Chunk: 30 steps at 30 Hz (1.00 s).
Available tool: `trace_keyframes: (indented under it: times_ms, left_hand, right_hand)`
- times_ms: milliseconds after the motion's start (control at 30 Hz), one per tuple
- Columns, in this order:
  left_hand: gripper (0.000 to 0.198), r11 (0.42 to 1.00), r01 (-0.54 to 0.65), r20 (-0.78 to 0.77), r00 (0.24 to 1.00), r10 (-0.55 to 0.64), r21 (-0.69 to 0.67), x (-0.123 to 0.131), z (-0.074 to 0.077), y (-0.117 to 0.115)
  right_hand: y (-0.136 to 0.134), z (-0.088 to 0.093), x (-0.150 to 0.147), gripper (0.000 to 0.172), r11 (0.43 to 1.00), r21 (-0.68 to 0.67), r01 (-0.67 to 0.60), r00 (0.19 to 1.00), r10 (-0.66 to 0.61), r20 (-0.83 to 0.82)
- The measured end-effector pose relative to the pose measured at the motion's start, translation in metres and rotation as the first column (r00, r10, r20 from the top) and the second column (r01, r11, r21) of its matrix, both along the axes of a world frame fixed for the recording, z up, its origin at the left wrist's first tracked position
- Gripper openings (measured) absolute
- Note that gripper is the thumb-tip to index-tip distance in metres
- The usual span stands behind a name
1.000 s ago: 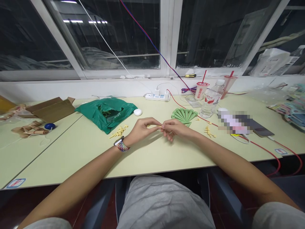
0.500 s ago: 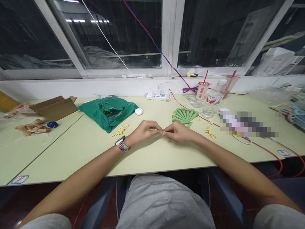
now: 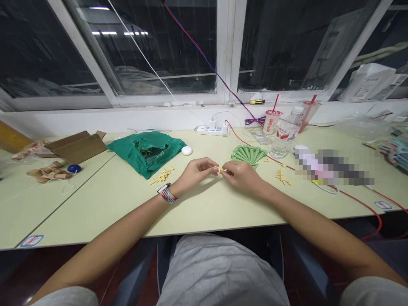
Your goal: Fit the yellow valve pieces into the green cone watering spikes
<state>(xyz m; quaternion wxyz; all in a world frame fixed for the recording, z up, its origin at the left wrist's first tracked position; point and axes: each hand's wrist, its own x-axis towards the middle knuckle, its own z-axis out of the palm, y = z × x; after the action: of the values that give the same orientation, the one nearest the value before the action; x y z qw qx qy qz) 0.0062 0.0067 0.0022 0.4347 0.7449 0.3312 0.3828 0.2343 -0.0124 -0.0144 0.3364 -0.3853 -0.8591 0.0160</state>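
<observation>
Right hand: drawn to a narrow fingertip grip on the yellow piece.
Left hand: likewise pinched narrow, at the opposite side of same piece.
Yellow piece: between both hands, above the worktop; partly covered; judged light, stiff, easily dropped; best held by the ends.
Long axis: seemingly crosswise, hand to hand.
Piece heading: cannot tell.
Green pieces: fanned out beyond right hand.

A small yellow piece is pinched in the grip of left hand and right hand — front-left of the green fan. On the surface, loose yellow pieces are scattered right of the fan — a torn green bag is laid left of it.
</observation>
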Motion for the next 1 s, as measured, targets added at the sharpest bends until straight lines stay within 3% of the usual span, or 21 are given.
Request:
trace_keyframes:
  times_ms: [167,367,633,833,1000]
  left_hand:
    - [0.027,0.968,0.007,-0.169,0.985,0.037,0.251,-0.0048,0.0008,-0.0035]
    - [0.028,0.888,0.099,-0.377,0.922,0.088,0.449,-0.0039,0.0042,-0.0078]
    - [0.050,0.929,0.010,-0.358,0.924,0.133,0.370,-0.0011,-0.0002,-0.0084]
    - [0.028,0.921,0.026,-0.329,0.937,0.112,0.388,-0.0046,-0.0027,-0.0059]
    - [0.045,0.924,0.070,-0.360,0.930,0.077,0.377,-0.0041,-0.0009,-0.0046]
  right_hand:
    - [-0.0001,0.0014,0.0017,0.019,0.999,-0.036,-0.027,1.000,0.027,-0.002]
    - [-0.0030,-0.0042,-0.0044,0.021,1.000,-0.013,-0.019,0.999,0.020,0.028]
    - [-0.0034,-0.0049,-0.0053,0.018,1.000,-0.026,-0.009,1.000,0.009,-0.026]
    - [-0.0014,-0.0040,-0.0029,0.018,1.000,-0.024,0.013,0.999,-0.013,-0.030]
    - [-0.0019,-0.0030,-0.0026,0.015,1.000,-0.014,0.008,1.000,-0.009,-0.028]
